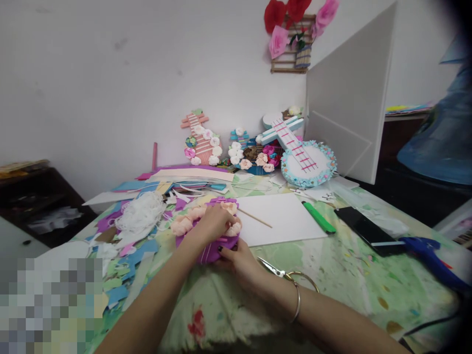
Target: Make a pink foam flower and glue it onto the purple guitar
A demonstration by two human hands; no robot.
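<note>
A purple craft piece (211,251) with white strings lies low over the table in front of me, a small paper-craft instrument by its look. Peach crepe-paper flowers (182,224) run along its edge. From above, my left hand (217,220) reaches across it, fingers pinched on a peach flower (234,229) at its right side. My right hand (236,259) grips the purple piece from the lower right, thumb on top and the other fingers mostly hidden beneath. Just right of that wrist lie scissors (280,273) with gold handles, partly covered by the forearm.
A white board (283,216) bears a thin wooden stick (255,218). Right of it are a green utility knife (319,217), a black phone (363,231) and a blue glue gun (435,260). White cord (138,215) and paper scraps (118,294) cover the left. Finished instruments (309,162) lean behind.
</note>
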